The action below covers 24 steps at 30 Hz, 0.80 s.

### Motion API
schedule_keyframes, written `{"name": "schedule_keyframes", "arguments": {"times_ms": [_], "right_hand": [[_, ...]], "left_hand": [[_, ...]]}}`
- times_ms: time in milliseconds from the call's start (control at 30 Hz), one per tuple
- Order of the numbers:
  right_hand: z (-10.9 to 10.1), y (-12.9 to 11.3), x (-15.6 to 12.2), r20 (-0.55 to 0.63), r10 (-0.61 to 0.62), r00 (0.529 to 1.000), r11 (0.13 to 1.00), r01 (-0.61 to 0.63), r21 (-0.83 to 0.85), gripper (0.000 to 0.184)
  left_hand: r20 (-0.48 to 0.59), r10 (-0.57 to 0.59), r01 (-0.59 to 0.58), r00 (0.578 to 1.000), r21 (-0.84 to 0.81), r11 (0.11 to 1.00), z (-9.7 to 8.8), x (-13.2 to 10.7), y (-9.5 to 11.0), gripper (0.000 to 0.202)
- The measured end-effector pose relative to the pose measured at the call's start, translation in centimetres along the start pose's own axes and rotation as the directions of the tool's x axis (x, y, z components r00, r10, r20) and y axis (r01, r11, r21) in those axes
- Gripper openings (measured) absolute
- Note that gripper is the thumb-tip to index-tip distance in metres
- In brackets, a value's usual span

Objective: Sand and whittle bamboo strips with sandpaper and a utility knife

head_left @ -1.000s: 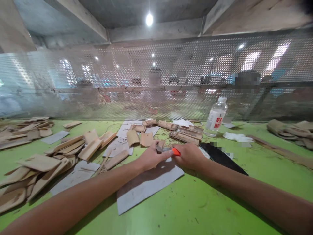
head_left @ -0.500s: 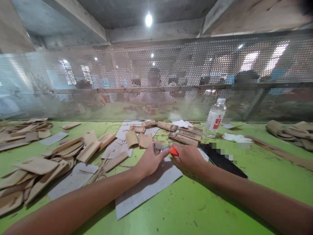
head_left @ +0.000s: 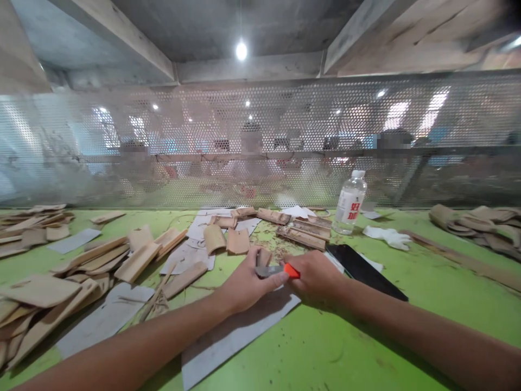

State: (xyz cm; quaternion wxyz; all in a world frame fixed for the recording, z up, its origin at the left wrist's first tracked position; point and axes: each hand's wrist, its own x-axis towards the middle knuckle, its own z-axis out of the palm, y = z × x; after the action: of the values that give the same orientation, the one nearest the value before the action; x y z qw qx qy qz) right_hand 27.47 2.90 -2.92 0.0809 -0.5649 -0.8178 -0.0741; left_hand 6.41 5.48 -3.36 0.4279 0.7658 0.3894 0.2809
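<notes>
My right hand is closed around an orange-handled knife, its grey blade pointing left. My left hand is pinched at the blade, fingers wrapped round a small tan bamboo piece that shows just behind the thumb. Both hands meet over a grey sheet lying on the green table.
Piles of tan bamboo slats cover the left of the table, more pieces lie behind my hands. A clear plastic bottle, a white glove, a black flat object and a perforated metal screen stand beyond. Other people sit behind the screen.
My hands stay joined at the knife; the thumb of my left hand has shifted along the blade. The view has tilted, so everything sits a little lower in the picture.
</notes>
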Motion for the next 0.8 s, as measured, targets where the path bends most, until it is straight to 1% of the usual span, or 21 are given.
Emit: {"name": "schedule_keyframes", "arguments": {"times_ms": [133,333,467,600,700,800], "right_hand": [[0.1,0.0,-0.2,0.001,0.002,1.000,1.000,-0.002,-0.008,0.017],[0.3,-0.5,-0.2,-0.004,0.071,0.997,0.996,-0.071,-0.053,0.023],[0.3,-1.0,-0.3,-0.011,0.121,0.993,0.990,-0.122,-0.072,0.026],[0.2,-1.1,-0.2,-0.012,0.151,0.988,0.985,-0.152,-0.085,0.023],[0.3,-1.0,-0.2,-0.011,0.154,0.988,0.984,-0.154,-0.085,0.020],[0.3,-1.0,-0.3,-0.012,0.148,0.989,0.986,-0.148,-0.076,0.021]], "left_hand": [[-0.017,0.010,-0.010,1.000,0.007,1.000,0.2,-0.1,0.2,0.056],[-0.048,-0.025,0.025,0.999,0.007,1.000,0.3,0.0,0.4,0.054],[-0.091,-0.037,0.039,0.995,0.023,0.999,0.3,0.0,0.4,0.055],[-0.117,-0.050,0.055,0.992,0.039,0.998,0.4,0.3,0.1,0.058],[-0.117,-0.048,0.053,0.992,0.042,0.998,0.5,0.4,0.0,0.055],[-0.108,-0.042,0.046,0.993,0.037,0.998,0.5,0.4,-0.1,0.053]]}}
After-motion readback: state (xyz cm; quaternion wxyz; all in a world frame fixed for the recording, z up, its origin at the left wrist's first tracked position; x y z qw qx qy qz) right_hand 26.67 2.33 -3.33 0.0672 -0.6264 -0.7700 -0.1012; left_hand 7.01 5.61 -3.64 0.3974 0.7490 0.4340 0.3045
